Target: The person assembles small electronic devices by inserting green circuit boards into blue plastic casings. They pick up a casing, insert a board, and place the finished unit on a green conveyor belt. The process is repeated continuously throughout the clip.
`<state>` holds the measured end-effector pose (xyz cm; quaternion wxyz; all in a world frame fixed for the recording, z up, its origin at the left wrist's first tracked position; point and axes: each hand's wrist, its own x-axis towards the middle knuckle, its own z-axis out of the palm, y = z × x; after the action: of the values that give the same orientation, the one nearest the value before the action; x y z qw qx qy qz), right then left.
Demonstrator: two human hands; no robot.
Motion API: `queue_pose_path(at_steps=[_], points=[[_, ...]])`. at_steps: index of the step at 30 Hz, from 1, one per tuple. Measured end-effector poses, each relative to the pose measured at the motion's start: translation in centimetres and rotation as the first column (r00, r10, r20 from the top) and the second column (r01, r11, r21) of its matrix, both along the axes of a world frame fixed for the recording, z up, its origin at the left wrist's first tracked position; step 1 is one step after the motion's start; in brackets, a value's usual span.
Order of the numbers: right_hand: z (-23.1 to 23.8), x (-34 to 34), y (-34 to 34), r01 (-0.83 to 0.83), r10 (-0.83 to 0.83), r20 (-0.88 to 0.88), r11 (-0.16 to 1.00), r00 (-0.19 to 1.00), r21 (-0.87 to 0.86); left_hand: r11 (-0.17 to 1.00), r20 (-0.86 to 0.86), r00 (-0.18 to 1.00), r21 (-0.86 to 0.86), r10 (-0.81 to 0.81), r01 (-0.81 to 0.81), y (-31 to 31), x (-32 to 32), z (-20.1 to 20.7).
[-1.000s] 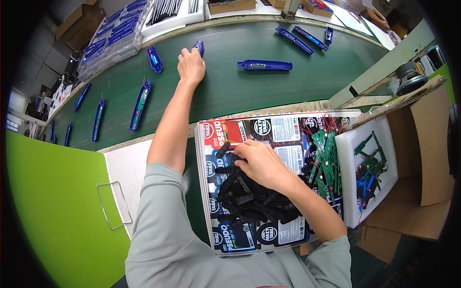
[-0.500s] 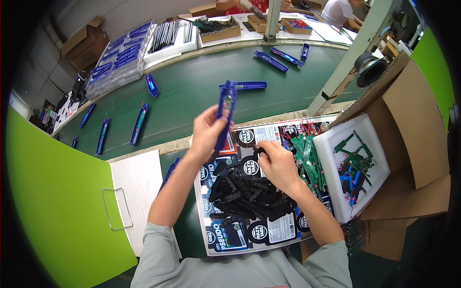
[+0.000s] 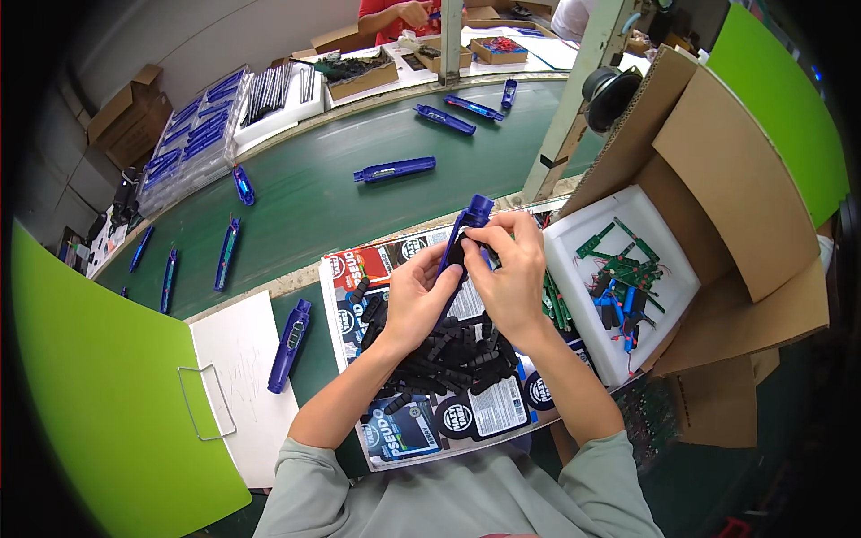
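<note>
My left hand [image 3: 417, 294] is closed round a long blue plastic housing [image 3: 479, 208], which is tilted with its ring-shaped end pointing up and away from me. The fingers of my right hand [image 3: 511, 273] pinch a small black part [image 3: 463, 244] against the open side of this housing. How far the part sits inside is hidden by my fingers. Beneath both hands a pile of ribbed black parts [image 3: 439, 368] lies on a printed sheet [image 3: 395, 434]. Another blue housing [image 3: 290, 345] rests to the left of the sheet.
A green conveyor belt [image 3: 305, 197] carries several blue housings. On the right, a white foam tray [image 3: 574, 269] holds green circuit boards [image 3: 619, 260], beside an open cardboard box [image 3: 717, 206]. A metal post [image 3: 574, 117] rises beyond. Across the belt, a person in red [image 3: 395, 18] works.
My right hand has risen from the black pile to the blue housing. My left hand has lowered and tilted the housing, bringing the two hands together. The whole view has shifted.
</note>
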<state>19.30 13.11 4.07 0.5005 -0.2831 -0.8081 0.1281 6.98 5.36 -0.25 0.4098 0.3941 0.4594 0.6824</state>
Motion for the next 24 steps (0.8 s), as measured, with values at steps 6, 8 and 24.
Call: queue_pose_path(at_steps=[6, 8, 24], points=[[0.3, 0.6, -0.6, 0.115, -0.119, -0.047, 0.989, 0.992, -0.091, 0.983, -0.368, 0.917, -0.043, 0.151, -0.179, -0.3, 1.0, 0.5], [1.0, 1.1, -0.7, 0.100, -0.129, -0.077, 0.947, 0.989, -0.304, 0.955, -0.583, 0.757, 0.147, 0.295, -0.260, -0.4, 1.0, 0.4], [0.1, 15.9, 12.6, 0.148, -0.050, 0.777, 0.987, 0.627, -0.056, 0.996, -0.087, 0.996, -0.084, -0.032, 0.025, -1.1, -1.6, -0.3]])
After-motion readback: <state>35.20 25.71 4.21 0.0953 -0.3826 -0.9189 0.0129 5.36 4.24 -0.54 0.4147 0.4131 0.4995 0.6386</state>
